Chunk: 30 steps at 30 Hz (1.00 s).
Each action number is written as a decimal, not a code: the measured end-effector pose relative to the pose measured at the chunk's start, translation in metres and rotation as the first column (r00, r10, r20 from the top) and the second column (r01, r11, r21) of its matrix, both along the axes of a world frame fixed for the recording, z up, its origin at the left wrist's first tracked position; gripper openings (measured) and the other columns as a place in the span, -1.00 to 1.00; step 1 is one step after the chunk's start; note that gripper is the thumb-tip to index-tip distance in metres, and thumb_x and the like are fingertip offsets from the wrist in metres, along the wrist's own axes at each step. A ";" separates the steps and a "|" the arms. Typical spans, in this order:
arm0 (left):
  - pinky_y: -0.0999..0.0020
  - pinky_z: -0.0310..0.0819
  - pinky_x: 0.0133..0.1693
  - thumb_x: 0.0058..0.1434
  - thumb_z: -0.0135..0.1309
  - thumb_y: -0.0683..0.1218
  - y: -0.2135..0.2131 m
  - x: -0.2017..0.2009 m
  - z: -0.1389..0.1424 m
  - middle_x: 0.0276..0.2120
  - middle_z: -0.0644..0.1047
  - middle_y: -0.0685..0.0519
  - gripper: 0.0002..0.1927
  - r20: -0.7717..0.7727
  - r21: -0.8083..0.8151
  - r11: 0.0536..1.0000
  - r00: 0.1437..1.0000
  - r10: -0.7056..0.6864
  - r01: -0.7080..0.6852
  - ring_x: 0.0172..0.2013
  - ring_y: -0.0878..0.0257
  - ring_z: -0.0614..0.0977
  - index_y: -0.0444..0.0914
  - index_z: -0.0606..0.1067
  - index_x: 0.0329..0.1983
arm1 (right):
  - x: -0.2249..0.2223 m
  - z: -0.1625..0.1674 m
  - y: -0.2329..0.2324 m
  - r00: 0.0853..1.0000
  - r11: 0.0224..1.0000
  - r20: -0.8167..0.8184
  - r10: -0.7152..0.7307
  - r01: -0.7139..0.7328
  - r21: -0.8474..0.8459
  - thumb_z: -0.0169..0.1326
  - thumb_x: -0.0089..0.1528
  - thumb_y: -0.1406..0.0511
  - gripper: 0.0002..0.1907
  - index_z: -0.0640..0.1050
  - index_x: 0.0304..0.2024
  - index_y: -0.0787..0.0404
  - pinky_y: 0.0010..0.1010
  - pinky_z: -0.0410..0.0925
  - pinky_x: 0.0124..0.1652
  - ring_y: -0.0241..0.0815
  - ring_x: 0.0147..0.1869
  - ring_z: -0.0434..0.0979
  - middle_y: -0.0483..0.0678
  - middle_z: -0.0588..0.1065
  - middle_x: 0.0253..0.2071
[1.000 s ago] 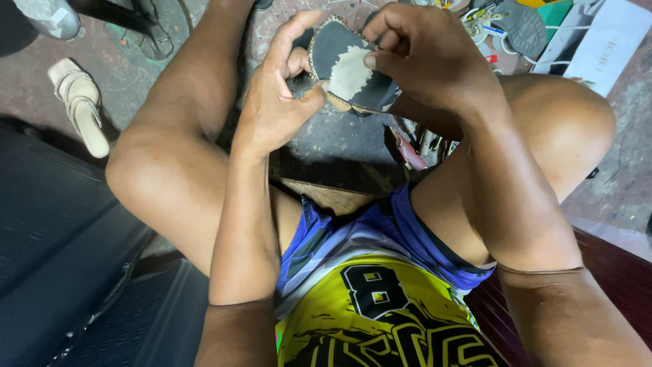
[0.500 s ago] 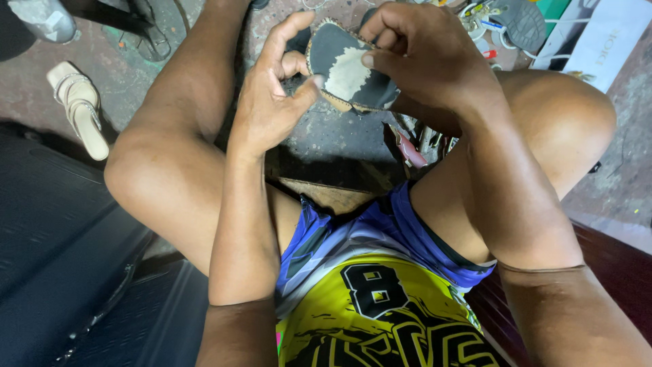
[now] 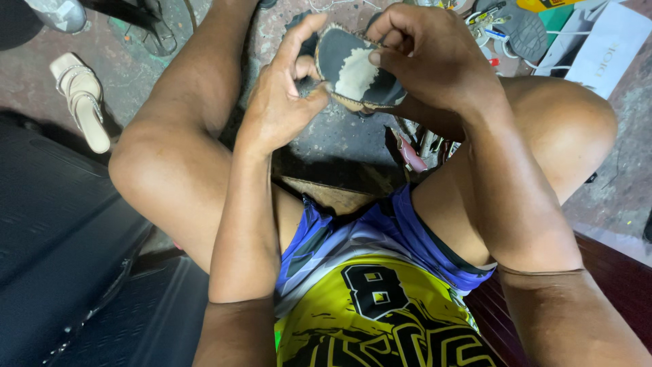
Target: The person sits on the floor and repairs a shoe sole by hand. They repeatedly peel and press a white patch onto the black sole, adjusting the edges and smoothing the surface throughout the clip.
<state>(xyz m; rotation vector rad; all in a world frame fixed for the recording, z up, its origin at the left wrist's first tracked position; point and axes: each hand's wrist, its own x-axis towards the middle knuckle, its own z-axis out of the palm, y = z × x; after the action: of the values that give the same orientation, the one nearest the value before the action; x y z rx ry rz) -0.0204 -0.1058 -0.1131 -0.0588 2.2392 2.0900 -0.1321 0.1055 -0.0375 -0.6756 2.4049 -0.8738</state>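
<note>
A worn dark shoe sole [image 3: 353, 71] with a pale peeled patch is held up between my knees. My left hand [image 3: 282, 98] pinches its near left edge with thumb and fingers. My right hand [image 3: 435, 58] grips its right side, the thumb pressed on the sole's face. Both hands are over a dark stone slab [image 3: 339, 146] lying between my legs.
A beige high-heeled sandal [image 3: 81, 95] lies on the floor at left. Tools and a red-handled item [image 3: 411, 153] sit by my right thigh. A white paper bag [image 3: 598, 44] and a black sole [image 3: 519, 24] are at top right. A dark panel [image 3: 54, 238] fills the lower left.
The sole has tilted slightly and my left fingers have shifted along its edge. The view has barely moved.
</note>
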 end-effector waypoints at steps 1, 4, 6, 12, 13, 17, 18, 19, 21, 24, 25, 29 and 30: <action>0.38 0.47 0.14 0.20 0.23 -0.37 0.003 -0.001 -0.001 -0.25 0.62 0.10 -0.13 -0.020 0.039 0.999 0.999 0.034 -0.033 -0.13 0.40 0.65 -0.15 0.18 0.54 | 0.000 -0.001 0.000 1.000 1.000 -0.003 0.003 -0.003 -0.006 0.27 0.29 0.39 -0.83 0.59 -0.08 0.27 -0.48 0.36 -0.29 -0.37 -0.31 0.51 -0.13 0.55 -0.36; 0.40 0.49 0.12 0.22 0.33 -0.37 0.012 -0.006 -0.002 -0.14 0.63 0.09 -0.14 -0.044 0.153 0.983 0.994 0.105 -0.097 -0.06 0.39 0.64 -0.19 0.20 0.51 | 0.001 -0.004 -0.001 1.000 1.000 0.006 -0.009 0.009 -0.027 0.31 0.28 0.35 -0.79 0.59 -0.08 0.26 -0.48 0.35 -0.32 -0.38 -0.33 0.48 -0.15 0.54 -0.38; 0.42 0.53 0.07 0.25 0.28 -0.40 0.014 -0.009 -0.002 -0.12 0.64 0.10 -0.18 -0.009 0.215 0.969 0.992 0.125 -0.121 -0.08 0.39 0.64 -0.20 0.22 0.51 | 0.002 -0.008 -0.003 1.000 1.000 0.006 -0.012 0.012 -0.016 0.35 0.23 0.33 -0.76 0.59 -0.10 0.24 -0.45 0.32 -0.37 -0.38 -0.37 0.44 -0.15 0.51 -0.41; 0.43 0.47 0.14 0.35 0.21 -0.40 0.006 -0.003 0.008 -0.32 0.60 0.09 -0.30 -0.088 0.038 0.996 0.993 0.084 -0.080 -0.25 0.38 0.62 -0.20 0.25 0.49 | 0.001 -0.014 -0.001 1.000 1.000 -0.012 0.012 -0.012 0.009 0.39 0.19 0.30 -0.76 0.60 -0.18 0.23 -0.40 0.25 -0.42 -0.34 -0.43 0.38 -0.15 0.44 -0.47; 0.43 0.45 0.13 0.35 0.17 -0.39 0.005 -0.002 0.009 -0.34 0.60 0.10 -0.32 -0.095 0.015 0.996 0.992 0.084 -0.083 -0.25 0.38 0.62 -0.21 0.25 0.48 | 0.001 -0.015 -0.001 1.000 0.999 -0.023 0.017 -0.016 0.028 0.39 0.18 0.29 -0.75 0.60 -0.19 0.23 -0.39 0.25 -0.42 -0.33 -0.43 0.37 -0.14 0.44 -0.48; 0.47 0.43 0.07 0.26 0.18 -0.38 0.010 -0.007 0.012 -0.29 0.57 0.14 -0.30 -0.107 0.139 0.988 0.990 0.088 -0.073 -0.16 0.41 0.60 -0.23 0.22 0.42 | 0.001 -0.014 -0.001 1.000 0.998 0.023 0.008 -0.010 0.067 0.38 0.18 0.29 -0.76 0.60 -0.21 0.23 -0.36 0.24 -0.42 -0.31 -0.44 0.36 -0.13 0.42 -0.50; 0.48 0.44 0.05 0.22 0.22 -0.38 0.012 -0.009 0.012 -0.26 0.56 0.14 -0.27 -0.102 0.221 0.973 0.991 0.088 -0.064 -0.12 0.42 0.60 -0.23 0.21 0.40 | 0.002 -0.014 -0.001 0.999 0.997 0.036 0.003 -0.006 0.074 0.37 0.18 0.28 -0.77 0.60 -0.22 0.23 -0.36 0.25 -0.42 -0.31 -0.44 0.37 -0.13 0.43 -0.50; 0.50 0.45 0.00 0.18 0.25 -0.37 0.014 -0.010 0.011 -0.29 0.56 0.16 -0.27 -0.069 0.203 0.975 0.992 0.108 -0.092 -0.16 0.44 0.60 -0.23 0.24 0.38 | 0.003 -0.014 -0.002 0.999 0.997 0.050 -0.002 -0.002 0.081 0.36 0.18 0.28 -0.78 0.59 -0.22 0.22 -0.36 0.25 -0.41 -0.31 -0.45 0.38 -0.14 0.44 -0.51; 0.54 0.47 -0.11 0.10 0.31 -0.35 0.017 -0.011 0.008 -0.36 0.57 0.20 -0.26 -0.001 0.167 0.974 0.988 0.157 -0.154 -0.24 0.48 0.59 -0.23 0.29 0.33 | 0.004 -0.013 -0.004 0.999 0.996 0.050 0.007 -0.011 0.086 0.36 0.17 0.28 -0.77 0.60 -0.22 0.22 -0.37 0.27 -0.40 -0.32 -0.44 0.39 -0.14 0.45 -0.50; 0.58 0.45 -0.11 0.22 0.34 -0.36 0.012 -0.009 0.001 -0.39 0.59 0.18 -0.25 -0.044 0.102 0.988 0.992 0.122 -0.117 -0.30 0.47 0.61 -0.21 0.31 0.43 | 0.003 -0.011 -0.005 0.999 0.996 0.023 0.033 -0.035 0.085 0.38 0.15 0.28 -0.75 0.60 -0.22 0.23 -0.37 0.28 -0.40 -0.32 -0.42 0.40 -0.13 0.46 -0.47; 0.57 0.42 -0.10 0.24 0.32 -0.37 0.009 -0.007 -0.001 -0.40 0.55 0.17 -0.26 -0.052 0.116 0.988 0.993 0.106 -0.099 -0.31 0.46 0.56 -0.21 0.31 0.45 | 0.002 -0.010 -0.006 0.999 0.995 0.026 0.033 -0.035 0.089 0.39 0.15 0.27 -0.74 0.59 -0.22 0.24 -0.37 0.27 -0.40 -0.31 -0.41 0.39 -0.12 0.45 -0.46; 0.51 0.40 0.06 0.34 0.26 -0.40 0.002 0.001 -0.008 -0.42 0.53 0.14 -0.30 -0.129 0.122 0.992 0.991 0.047 -0.031 -0.31 0.46 0.52 -0.21 0.27 0.47 | 0.002 -0.005 -0.005 0.993 0.996 0.118 0.009 -0.020 0.090 0.34 0.17 0.28 -0.78 0.60 -0.21 0.22 -0.40 0.27 -0.39 -0.35 -0.41 0.40 -0.16 0.47 -0.48; 0.49 0.41 0.13 0.37 0.24 -0.41 0.001 0.001 -0.010 -0.43 0.55 0.14 -0.31 -0.164 0.112 0.994 0.986 0.035 -0.017 -0.30 0.47 0.54 -0.21 0.25 0.46 | 0.002 -0.004 -0.006 0.992 0.995 0.125 0.001 -0.013 0.098 0.34 0.16 0.29 -0.78 0.61 -0.21 0.22 -0.40 0.27 -0.39 -0.35 -0.41 0.39 -0.16 0.47 -0.48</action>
<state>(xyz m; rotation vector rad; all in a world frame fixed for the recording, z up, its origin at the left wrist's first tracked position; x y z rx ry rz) -0.0190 -0.1053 -0.1227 0.0964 2.2164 2.3072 -0.1304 0.0997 -0.0418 -0.5744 2.3157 -0.7657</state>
